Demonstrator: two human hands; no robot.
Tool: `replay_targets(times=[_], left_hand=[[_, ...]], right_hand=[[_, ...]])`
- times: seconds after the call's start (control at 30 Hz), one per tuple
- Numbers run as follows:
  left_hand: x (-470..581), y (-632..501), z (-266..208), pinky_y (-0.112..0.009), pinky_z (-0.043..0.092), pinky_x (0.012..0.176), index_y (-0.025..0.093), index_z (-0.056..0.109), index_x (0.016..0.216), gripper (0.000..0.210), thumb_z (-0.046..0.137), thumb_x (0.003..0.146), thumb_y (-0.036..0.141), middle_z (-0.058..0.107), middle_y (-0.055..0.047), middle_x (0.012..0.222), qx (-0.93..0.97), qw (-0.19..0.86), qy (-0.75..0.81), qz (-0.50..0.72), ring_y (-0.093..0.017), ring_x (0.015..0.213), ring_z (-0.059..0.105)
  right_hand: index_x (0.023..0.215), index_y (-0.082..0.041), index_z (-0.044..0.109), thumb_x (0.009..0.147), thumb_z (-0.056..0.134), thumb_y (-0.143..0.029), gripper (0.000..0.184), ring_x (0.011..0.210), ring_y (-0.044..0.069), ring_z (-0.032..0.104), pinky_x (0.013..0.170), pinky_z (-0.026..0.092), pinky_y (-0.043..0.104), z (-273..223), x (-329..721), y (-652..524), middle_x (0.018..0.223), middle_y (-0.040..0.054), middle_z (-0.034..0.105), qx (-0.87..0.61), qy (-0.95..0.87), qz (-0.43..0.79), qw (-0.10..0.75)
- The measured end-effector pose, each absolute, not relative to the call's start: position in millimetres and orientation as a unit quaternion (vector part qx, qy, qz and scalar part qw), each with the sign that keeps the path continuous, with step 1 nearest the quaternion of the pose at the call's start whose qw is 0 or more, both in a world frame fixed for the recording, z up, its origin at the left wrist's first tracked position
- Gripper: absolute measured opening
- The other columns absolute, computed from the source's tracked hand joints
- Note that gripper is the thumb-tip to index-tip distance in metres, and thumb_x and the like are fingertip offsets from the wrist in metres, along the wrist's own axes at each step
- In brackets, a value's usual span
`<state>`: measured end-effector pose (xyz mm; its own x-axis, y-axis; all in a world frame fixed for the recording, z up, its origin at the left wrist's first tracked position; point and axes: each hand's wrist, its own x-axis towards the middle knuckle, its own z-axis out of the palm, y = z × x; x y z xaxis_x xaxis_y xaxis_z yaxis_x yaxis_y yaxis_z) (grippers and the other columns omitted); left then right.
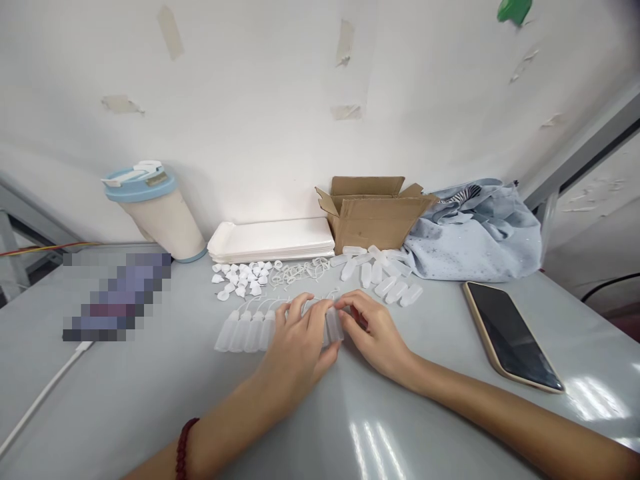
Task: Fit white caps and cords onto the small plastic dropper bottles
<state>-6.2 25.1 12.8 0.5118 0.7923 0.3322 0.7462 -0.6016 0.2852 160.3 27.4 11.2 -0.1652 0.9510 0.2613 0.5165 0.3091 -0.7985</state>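
Observation:
My left hand (299, 343) and my right hand (376, 333) meet at the middle of the grey table (150, 407) and together grip a small translucent plastic bottle (333, 325). A row of assembled small bottles (246, 331) with thin tips lies just left of my left hand. Loose empty bottles (381, 275) lie in a heap behind my right hand. Further back and left lie small white caps (243, 278) and thin white loops (300, 270).
A stack of white trays (273, 239), an open cardboard box (373, 213) and a blue cloth bag (475, 230) stand along the wall. A tumbler with a blue lid (157, 210) is at back left. A phone (513, 333) lies at right; a white cable (45, 393) runs at left.

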Motion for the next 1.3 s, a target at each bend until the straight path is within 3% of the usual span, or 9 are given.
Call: replay_targets(times=[0.53,0.63,0.73,0.83,0.93,1.03,1.3], left_hand=[[-7,22,22,-0.054,0.035,0.093,0.016,0.041,0.121,0.04,0.047,0.081,0.014,0.059,-0.011,0.124,0.879,0.087,0.427,0.195,-0.035,0.124,0.041],[-8,23,24,-0.053,0.035,0.094,0.017,0.042,0.122,0.038,0.05,0.084,0.022,0.058,-0.011,0.124,0.879,0.089,0.425,0.198,-0.035,0.125,0.039],[-16,30,28,-0.053,0.034,0.096,0.017,0.042,0.124,0.039,0.047,0.09,0.035,0.057,-0.012,0.125,0.854,0.098,0.461,0.219,-0.034,0.126,0.038],[-31,45,34,-0.054,0.033,0.099,0.016,0.047,0.121,0.037,0.035,0.095,0.04,0.054,-0.013,0.126,0.818,0.105,0.521,0.219,-0.032,0.124,0.038],[-47,60,37,-0.057,0.031,0.099,0.019,0.054,0.116,0.04,0.03,0.095,0.043,0.05,-0.011,0.132,0.806,0.106,0.553,0.181,-0.034,0.128,0.033],[-55,69,36,-0.06,0.028,0.1,0.021,0.055,0.119,0.043,0.027,0.096,0.044,0.044,-0.008,0.14,0.816,0.115,0.549,0.142,-0.035,0.133,0.026],[-49,73,33,-0.061,0.027,0.099,0.018,0.057,0.118,0.044,0.028,0.096,0.042,0.05,-0.01,0.135,0.832,0.114,0.525,0.14,-0.035,0.128,0.031]], right_hand=[[0.091,-0.017,0.062,0.085,0.049,-0.014,0.015,0.065,0.014,0.052,0.058,0.043,0.027,10,160,29,0.083,0.0039,0.061,-0.527,-0.719,0.272,0.364],[0.09,-0.017,0.061,0.086,0.049,-0.015,0.013,0.065,0.014,0.053,0.057,0.044,0.027,10,160,28,0.083,0.0041,0.061,-0.527,-0.723,0.261,0.364],[0.096,-0.017,0.059,0.088,0.049,-0.017,0.013,0.076,0.017,0.056,0.061,0.048,0.029,9,164,31,0.092,0.0074,0.061,-0.511,-0.746,0.2,0.377],[0.105,-0.015,0.057,0.09,0.046,-0.015,0.019,0.094,0.023,0.054,0.077,0.05,0.037,8,174,44,0.102,0.0124,0.06,-0.469,-0.795,0.063,0.38],[0.108,-0.012,0.059,0.085,0.037,0.001,0.034,0.101,0.026,0.05,0.082,0.049,0.041,7,187,62,0.11,0.0161,0.059,-0.445,-0.831,-0.07,0.327],[0.114,-0.012,0.06,0.076,0.033,0.01,0.05,0.113,0.03,0.045,0.086,0.047,0.045,3,196,75,0.124,0.0164,0.056,-0.45,-0.848,-0.122,0.251],[0.124,-0.016,0.057,0.083,0.036,0.004,0.05,0.126,0.036,0.04,0.089,0.043,0.051,-4,197,77,0.137,0.0135,0.051,-0.464,-0.867,-0.103,0.149]])
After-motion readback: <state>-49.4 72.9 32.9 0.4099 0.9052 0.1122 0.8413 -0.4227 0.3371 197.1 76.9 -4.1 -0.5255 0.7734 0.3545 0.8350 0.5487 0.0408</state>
